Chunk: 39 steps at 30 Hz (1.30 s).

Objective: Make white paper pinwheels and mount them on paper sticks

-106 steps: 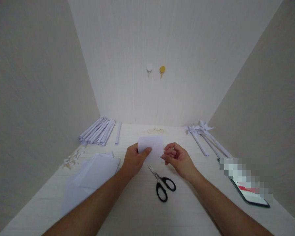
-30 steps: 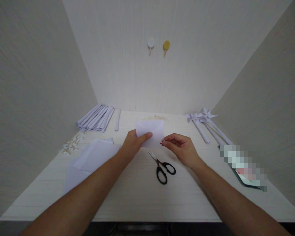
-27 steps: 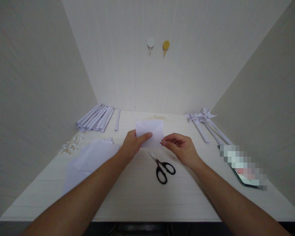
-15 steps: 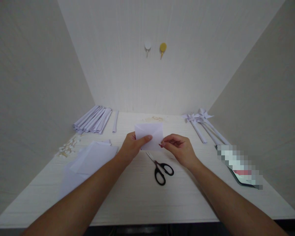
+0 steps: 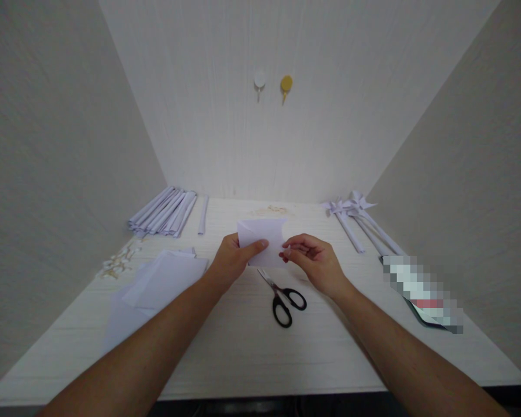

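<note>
A small white paper square (image 5: 264,229) with a faint diagonal crease is held up over the table. My left hand (image 5: 238,255) grips its left side, thumb lying flat across the front and the other fingers hidden behind. At the right edge of the square, my right hand (image 5: 312,259) has its fingers curled, with thumb and fingertips close together on that edge; the exact contact is small and hard to see. Just below, black-handled scissors (image 5: 282,301) lie on the table, blades pointing away and nearly closed.
Rolled paper tubes (image 5: 165,213) are piled at back left, one tube (image 5: 204,215) apart. Loose white sheets (image 5: 169,281) lie left, near small white-and-tan pieces (image 5: 120,259). Paper pinwheel-like flowers on sticks (image 5: 339,207) and a blurred phone-like device (image 5: 421,295) lie right. Hooks (image 5: 286,84) hang on the wall.
The right edge of the paper square has bent and shifted slightly left. My right fingertips have spread a little and moved slightly upward. My left hand keeps its grip.
</note>
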{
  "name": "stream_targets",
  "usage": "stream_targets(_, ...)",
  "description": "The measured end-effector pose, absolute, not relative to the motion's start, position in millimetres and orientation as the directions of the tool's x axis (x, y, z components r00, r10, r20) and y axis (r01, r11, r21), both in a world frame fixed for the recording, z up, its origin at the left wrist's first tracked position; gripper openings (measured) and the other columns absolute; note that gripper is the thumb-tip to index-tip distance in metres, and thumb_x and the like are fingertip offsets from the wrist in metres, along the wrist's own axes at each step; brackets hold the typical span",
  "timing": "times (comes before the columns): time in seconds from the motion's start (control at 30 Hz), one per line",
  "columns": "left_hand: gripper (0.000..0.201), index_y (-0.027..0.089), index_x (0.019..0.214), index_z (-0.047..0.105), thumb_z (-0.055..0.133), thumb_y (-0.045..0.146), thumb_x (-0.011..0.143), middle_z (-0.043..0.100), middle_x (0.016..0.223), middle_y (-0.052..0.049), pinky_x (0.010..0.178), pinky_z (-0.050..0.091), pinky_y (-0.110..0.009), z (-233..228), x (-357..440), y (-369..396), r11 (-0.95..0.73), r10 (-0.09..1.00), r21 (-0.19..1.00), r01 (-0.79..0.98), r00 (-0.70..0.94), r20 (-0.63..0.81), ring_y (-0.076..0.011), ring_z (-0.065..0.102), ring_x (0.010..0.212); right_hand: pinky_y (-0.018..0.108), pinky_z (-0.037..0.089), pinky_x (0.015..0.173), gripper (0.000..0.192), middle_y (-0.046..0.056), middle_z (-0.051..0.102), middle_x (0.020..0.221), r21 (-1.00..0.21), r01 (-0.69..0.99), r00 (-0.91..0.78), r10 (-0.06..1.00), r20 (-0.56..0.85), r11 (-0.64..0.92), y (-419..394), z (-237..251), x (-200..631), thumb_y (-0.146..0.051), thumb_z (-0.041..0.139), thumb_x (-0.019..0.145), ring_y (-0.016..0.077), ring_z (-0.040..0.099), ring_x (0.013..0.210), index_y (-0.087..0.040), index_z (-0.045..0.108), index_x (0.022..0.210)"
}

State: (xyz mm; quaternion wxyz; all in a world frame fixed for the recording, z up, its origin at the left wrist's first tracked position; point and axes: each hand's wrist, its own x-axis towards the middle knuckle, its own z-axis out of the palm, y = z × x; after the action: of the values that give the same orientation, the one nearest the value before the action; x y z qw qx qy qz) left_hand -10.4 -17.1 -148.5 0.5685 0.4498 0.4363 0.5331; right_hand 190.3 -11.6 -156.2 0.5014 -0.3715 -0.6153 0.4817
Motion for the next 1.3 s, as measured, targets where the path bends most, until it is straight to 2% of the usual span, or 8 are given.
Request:
stream_targets(0.6,0.044,0.011,0.099,0.078,0.088,0.04,0.069,0.081,0.095,-0.013,0.081,0.058,-0.04,-161.4,-15.2,-9.0,-0.013,1.0,0.968,-0.252,-0.022,0.008,-0.0271,0.074,0.082,0.034,0.06,0.074,0.018,0.005,0.082,0.085,-0.964,-0.042,-0.255,0.93,0.266,0.264,-10.0,-158.8,191.5,-0.037,0.085,0.077,0.0177,0.074,0.075,-0.023,0.081,0.089)
stream_targets(0.9,0.038,0.011,0.093,0.079,0.088,0.038,0.068,0.081,0.089,-0.01,0.072,0.056,-0.033,-156.5,-14.7,-12.1,-0.004,1.0,0.97,-0.245,-0.018,0.0,-0.0227,0.072,0.075,0.031,0.055,0.072,0.011,0.005,0.079,0.089,-0.954,0.04,-0.269,0.923,0.276,0.298,-13.7,-151.1,190.5,-0.031,0.082,0.078,0.0177,0.069,0.08,-0.024,0.084,0.086)
stream_targets(1.3,0.039,0.012,0.094,0.08,0.089,0.038,0.066,0.082,0.09,-0.01,0.077,0.056,-0.035,-156.0,-13.8,-11.8,-0.01,1.0,0.967,-0.255,0.004,0.011,-0.0234,0.073,0.08,0.032,0.056,0.071,0.014,0.004,0.078,0.077,-0.957,0.03,-0.239,0.932,0.273,0.288,-10.2,-154.5,191.7,-0.035,0.079,0.081,0.0176,0.07,0.073,-0.023,0.083,0.086)
